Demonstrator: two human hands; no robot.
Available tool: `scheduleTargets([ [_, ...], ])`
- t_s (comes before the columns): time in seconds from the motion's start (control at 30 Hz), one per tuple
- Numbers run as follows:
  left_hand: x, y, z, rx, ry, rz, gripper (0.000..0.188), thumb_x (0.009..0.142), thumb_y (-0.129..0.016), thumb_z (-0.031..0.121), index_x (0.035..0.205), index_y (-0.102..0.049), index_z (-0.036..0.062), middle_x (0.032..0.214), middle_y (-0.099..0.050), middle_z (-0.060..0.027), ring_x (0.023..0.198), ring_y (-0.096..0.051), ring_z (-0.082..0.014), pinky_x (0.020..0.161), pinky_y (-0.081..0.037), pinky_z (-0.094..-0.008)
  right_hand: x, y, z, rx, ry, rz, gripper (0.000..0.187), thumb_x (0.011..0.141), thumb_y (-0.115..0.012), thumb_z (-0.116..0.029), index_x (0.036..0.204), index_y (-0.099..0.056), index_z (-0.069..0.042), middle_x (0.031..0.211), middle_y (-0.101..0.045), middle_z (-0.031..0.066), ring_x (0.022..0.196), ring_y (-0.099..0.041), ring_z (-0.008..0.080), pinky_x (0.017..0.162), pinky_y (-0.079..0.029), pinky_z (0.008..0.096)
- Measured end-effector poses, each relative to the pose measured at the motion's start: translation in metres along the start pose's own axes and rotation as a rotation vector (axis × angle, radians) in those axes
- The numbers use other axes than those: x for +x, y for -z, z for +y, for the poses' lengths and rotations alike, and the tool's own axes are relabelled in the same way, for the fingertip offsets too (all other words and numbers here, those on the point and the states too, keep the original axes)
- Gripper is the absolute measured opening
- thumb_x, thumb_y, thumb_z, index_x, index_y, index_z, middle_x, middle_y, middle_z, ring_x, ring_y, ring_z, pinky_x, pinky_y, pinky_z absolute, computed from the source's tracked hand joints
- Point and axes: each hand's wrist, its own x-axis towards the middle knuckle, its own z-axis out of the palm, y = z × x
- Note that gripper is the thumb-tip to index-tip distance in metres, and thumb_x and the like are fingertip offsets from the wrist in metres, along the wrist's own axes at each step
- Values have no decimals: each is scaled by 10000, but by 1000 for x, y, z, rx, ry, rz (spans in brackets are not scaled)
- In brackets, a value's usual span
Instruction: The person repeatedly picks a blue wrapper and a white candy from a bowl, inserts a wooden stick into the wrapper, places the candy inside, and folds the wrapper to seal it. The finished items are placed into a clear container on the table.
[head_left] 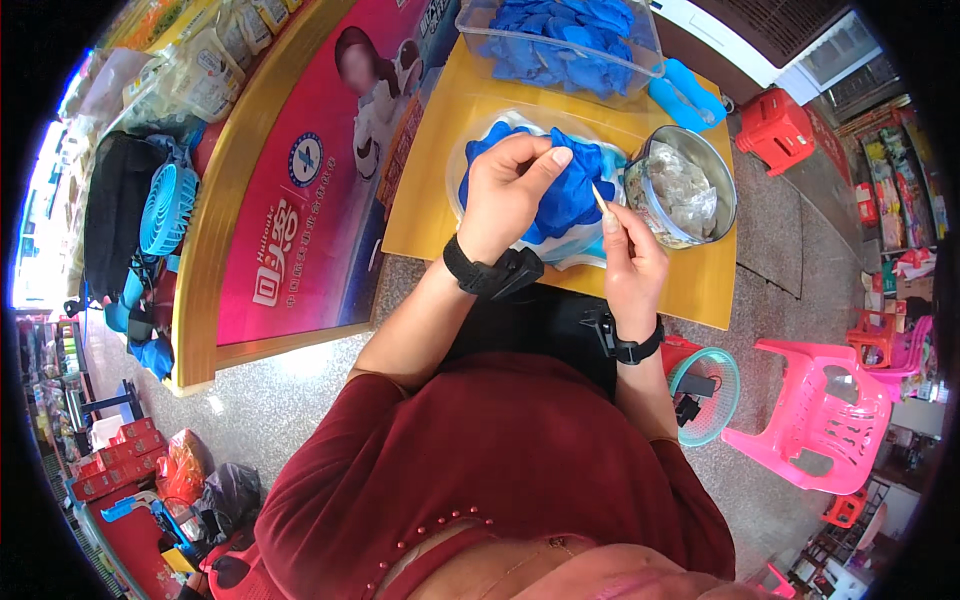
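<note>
My left hand [510, 190] pinches a piece of deep blue fabric [570, 195] between thumb and fingers and holds it up over the table. In my right hand [632, 258] is a thin pale stick-like tool [600, 200], gripped between thumb and forefinger. Its tip reaches the right edge of the blue fabric; the exact contact is too small to make out. Under both hands lies a white and light-blue tray [453, 160], with more blue fabric on its left side. A round metal tin [728, 200] of crumpled clear plastic stands just right of the tray.
At the table's far end sits a clear plastic bin [625, 78] heaped with blue fabric pieces. A bright blue oblong object [686, 96] lies beside it. A pink counter panel [300, 210] rises on the left. A turquoise mesh basket [712, 435] and pink chair [820, 415] stand right.
</note>
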Motion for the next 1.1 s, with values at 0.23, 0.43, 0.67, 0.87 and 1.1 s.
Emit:
scheduleTargets([
  [0.23,1,2,3,-17,11,-15,105,914,-679,113,873,-699,18,785,-591,63,712,-499,-19,630,-396,-189,1,3,-8,347,-337,-291,254,1013,-527,-243,1045,-650,-24,644,-462,-40,571,-378,32,507,-281,207],
  [0.43,7,3,9,-245,106,79,122,932,-651,114,990,-691,14,845,-648,26,751,-566,-39,685,-460,-191,6,5,-15,341,-489,-359,279,1018,-506,-289,1044,-641,-46,636,-445,-49,540,-331,17,486,-244,189],
  [0.67,6,9,14,-103,160,-67,233,936,-638,106,1158,-639,35,913,-680,-22,830,-618,-71,760,-490,-208,3,0,-7,410,-512,-313,279,1014,-514,-290,1057,-641,-46,652,-458,-49,539,-328,9,481,-237,183],
  [0.87,8,8,15,-276,142,27,208,929,-655,136,1105,-652,25,907,-679,-16,799,-613,-69,728,-483,-206,0,-6,-6,350,-405,-316,267,1011,-525,-273,1051,-639,-35,655,-454,-52,537,-339,13,478,-241,186],
  [1.1,6,6,10,-168,166,57,148,939,-647,162,1012,-651,33,862,-652,15,735,-587,-49,666,-471,-201,-8,-12,-2,581,-527,-259,234,1010,-532,-243,1072,-613,-32,656,-443,-47,535,-334,19,474,-244,189],
])
